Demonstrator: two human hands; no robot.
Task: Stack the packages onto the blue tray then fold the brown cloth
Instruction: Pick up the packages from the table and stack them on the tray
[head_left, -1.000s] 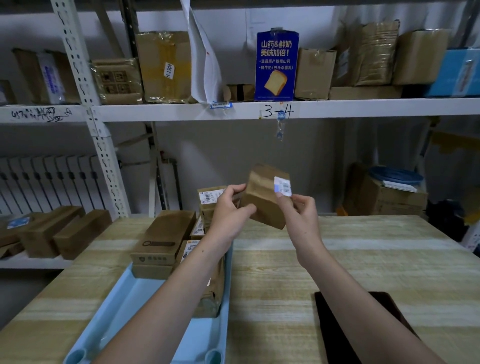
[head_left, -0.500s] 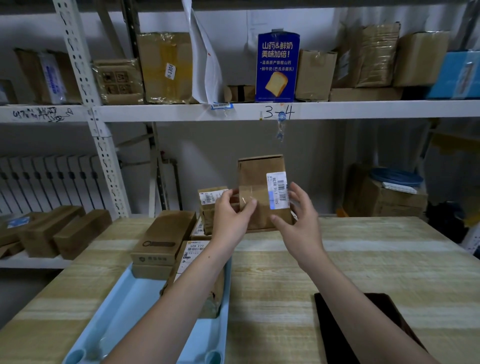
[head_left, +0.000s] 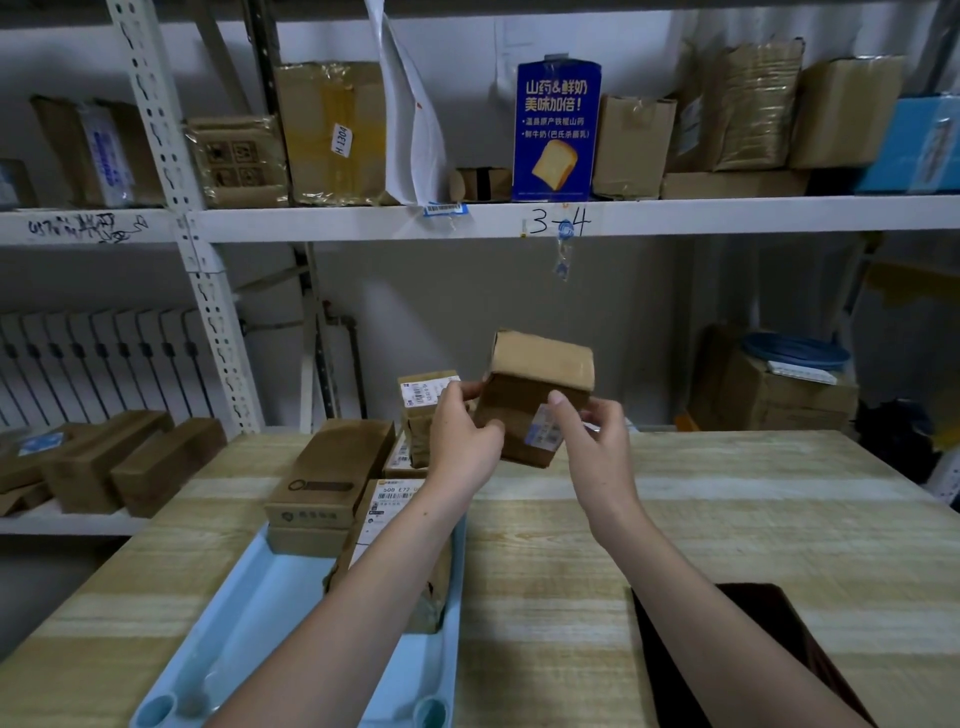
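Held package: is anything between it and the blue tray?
Nothing blocks the air path. The held package is gripped by the left hand and right hand, above the blue tray, whose far end already holds stacked packages.

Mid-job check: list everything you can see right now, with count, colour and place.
Held cardboard package: one, brown with a white label, above the table, tilted.
Stacked cardboard packages: several, brown, at the tray's far end.
Light blue plastic tray: one, on the table's left part.
Dark brown cloth: one, on the table at near right.
Pale wooden table: one, centre.
White metal shelf: one, behind, carrying brown boxes and one blue bread carton.
Long brown boxes: a few, lower left shelf.
Left hand: grips the held package's left side.
Right hand: pinches its labelled right side.
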